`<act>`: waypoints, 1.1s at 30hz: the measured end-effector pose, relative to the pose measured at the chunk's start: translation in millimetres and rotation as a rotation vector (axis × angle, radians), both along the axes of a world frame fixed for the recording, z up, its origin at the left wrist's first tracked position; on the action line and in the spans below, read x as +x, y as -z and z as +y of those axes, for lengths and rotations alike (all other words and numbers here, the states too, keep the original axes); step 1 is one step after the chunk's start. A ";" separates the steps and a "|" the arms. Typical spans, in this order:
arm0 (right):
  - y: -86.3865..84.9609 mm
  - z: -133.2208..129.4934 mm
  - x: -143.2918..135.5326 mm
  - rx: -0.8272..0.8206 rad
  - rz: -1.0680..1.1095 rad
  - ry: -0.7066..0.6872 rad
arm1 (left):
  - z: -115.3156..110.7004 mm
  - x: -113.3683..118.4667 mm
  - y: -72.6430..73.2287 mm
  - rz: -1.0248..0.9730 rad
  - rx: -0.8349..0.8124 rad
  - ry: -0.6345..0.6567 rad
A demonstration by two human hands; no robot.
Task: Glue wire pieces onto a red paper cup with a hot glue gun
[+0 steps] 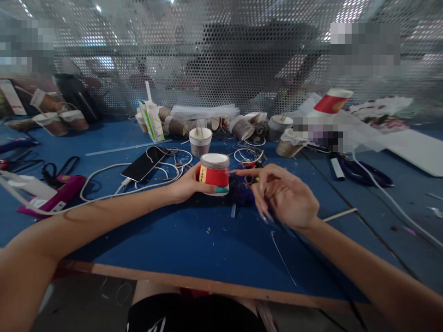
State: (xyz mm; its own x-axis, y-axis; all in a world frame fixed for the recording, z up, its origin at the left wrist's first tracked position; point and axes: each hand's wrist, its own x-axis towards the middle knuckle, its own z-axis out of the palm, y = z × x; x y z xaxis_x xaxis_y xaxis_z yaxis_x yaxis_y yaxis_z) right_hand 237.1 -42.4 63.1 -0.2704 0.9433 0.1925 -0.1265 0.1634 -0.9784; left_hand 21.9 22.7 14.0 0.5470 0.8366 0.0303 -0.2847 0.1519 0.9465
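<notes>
My left hand is wrapped round a red paper cup, its thumb across the front. The cup is upright, with a greyish band under its white rim and a yellow patch on its side. To the right of it, my right hand is raised above the table with its index finger stretched toward the cup's side. Its other fingers are loosely bent and apart, and nothing shows in them; whether the fingertip touches the cup, I cannot tell. Behind the cup stands a white-rimmed paper cup. A dark blue object lies partly hidden between my hands.
A phone with a white cable lies left of centre. Further left is a purple device. Several wrapped cups and a green-white carton line the perforated screen. Blue-handled pliers and a thin stick lie right.
</notes>
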 end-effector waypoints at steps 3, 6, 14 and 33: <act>1.0 -4.9 -5.8 -0.027 -0.034 -0.106 | 1.3 0.0 1.9 -0.008 0.005 0.017; 4.1 -1.0 -3.5 -0.020 0.013 -0.033 | 1.1 -0.4 0.2 0.012 -0.021 0.014; 7.3 7.6 8.1 0.101 0.035 0.191 | -0.5 -1.5 -2.7 0.029 -0.030 0.026; 10.2 23.3 21.9 0.294 0.079 0.585 | -5.1 1.6 -1.3 0.061 0.091 -0.101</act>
State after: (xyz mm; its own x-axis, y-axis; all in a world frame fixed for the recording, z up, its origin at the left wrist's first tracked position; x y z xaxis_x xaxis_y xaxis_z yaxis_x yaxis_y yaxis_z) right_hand 259.0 -19.1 52.9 0.2967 0.8353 0.4629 -0.0053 0.4861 -0.8739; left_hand 23.4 17.5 15.4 0.4632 0.8828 0.0780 -0.2358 0.0379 0.9711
